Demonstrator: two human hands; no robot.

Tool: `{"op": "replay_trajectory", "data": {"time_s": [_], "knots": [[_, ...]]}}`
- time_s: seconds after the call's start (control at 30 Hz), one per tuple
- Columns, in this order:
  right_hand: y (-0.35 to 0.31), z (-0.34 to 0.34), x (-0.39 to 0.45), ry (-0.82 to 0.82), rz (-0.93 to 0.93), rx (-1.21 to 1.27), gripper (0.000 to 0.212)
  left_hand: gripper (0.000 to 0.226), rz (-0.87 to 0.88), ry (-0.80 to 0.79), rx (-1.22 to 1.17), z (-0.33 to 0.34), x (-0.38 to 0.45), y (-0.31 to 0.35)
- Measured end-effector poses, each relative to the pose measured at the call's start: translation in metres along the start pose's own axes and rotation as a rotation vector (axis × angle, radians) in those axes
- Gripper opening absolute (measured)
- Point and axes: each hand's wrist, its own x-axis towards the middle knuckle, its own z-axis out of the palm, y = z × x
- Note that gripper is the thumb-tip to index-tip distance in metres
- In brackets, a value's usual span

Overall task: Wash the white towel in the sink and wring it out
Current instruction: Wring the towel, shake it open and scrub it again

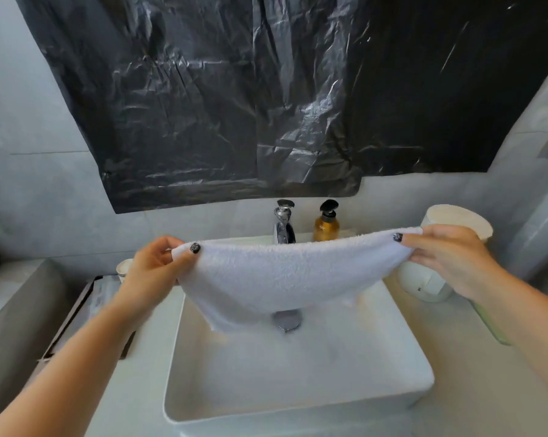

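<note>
The white towel (282, 275) hangs stretched between my two hands above the white rectangular sink (297, 402). My left hand (159, 266) pinches its left top corner, thumb on the front. My right hand (446, 257) pinches the right top corner the same way. The towel sags in the middle and its lower edge hangs just above the metal drain (286, 321). The chrome tap (283, 225) stands behind the towel, partly hidden by it; no water stream is visible.
An amber pump bottle (326, 227) stands right of the tap. A paper cup (464, 219) and a white rounded container (423, 285) sit on the counter at right. A small cup (124, 269) and a dark tray (86, 307) lie left. Black plastic sheeting (266, 105) covers the wall.
</note>
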Motion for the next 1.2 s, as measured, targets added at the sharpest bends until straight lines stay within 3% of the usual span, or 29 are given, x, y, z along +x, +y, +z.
{"op": "replay_trajectory", "data": {"time_s": [0.13,0.17,0.27,0.4,0.53,0.57,0.63,0.73,0.8,0.87,0.93,1.0,1.1,1.17,1.2], "knots": [[0.059,-0.006,-0.017,-0.098,0.173,-0.032,0.084,0.022,-0.181,-0.131,-0.028,0.003,-0.021,-0.051],[0.077,-0.006,-0.018,-0.109,0.216,-0.037,0.090,0.020,-0.229,-0.151,-0.029,0.006,-0.023,-0.063],[0.115,0.001,-0.012,-0.123,0.301,-0.044,0.082,0.015,-0.352,-0.190,-0.021,0.019,-0.022,-0.092],[0.149,0.019,0.017,-0.031,0.315,-0.150,0.039,0.018,-0.364,-0.082,0.150,0.040,0.000,-0.125],[0.171,0.041,0.041,-0.017,0.186,-0.766,0.024,0.024,-0.307,0.117,0.492,0.056,0.013,-0.162],[0.177,0.046,0.040,-0.057,0.191,-0.915,0.034,0.033,-0.220,0.095,0.550,0.059,0.010,-0.171],[0.187,0.053,0.027,-0.240,0.155,-1.057,0.063,0.048,-0.050,-0.147,0.619,0.063,-0.003,-0.185],[0.205,0.051,0.003,-0.740,-0.002,-1.164,0.074,0.087,0.051,-0.721,0.818,0.063,-0.027,-0.198],[0.212,0.047,-0.009,-0.954,-0.053,-1.249,0.071,0.093,0.231,-0.803,1.038,0.061,-0.037,-0.212],[0.214,0.051,-0.010,-0.905,-0.270,-1.367,0.064,0.084,0.372,-0.756,1.201,0.065,-0.038,-0.214],[0.215,0.062,-0.005,-0.788,-0.417,-1.436,0.039,0.062,0.441,-0.668,1.197,0.071,-0.029,-0.212],[0.201,0.072,0.007,-0.738,-0.298,-1.368,0.016,0.041,0.296,-0.598,1.046,0.077,-0.010,-0.195],[0.188,0.076,0.040,-0.553,0.047,-1.098,0.007,0.027,-0.100,-0.400,0.896,0.080,0.028,-0.177],[0.182,0.081,0.055,-0.397,0.109,-1.072,0.019,0.030,-0.229,-0.349,1.049,0.084,0.044,-0.163],[0.183,0.086,0.056,-0.355,0.058,-1.175,0.032,0.043,-0.201,-0.359,1.186,0.087,0.047,-0.160]]}}
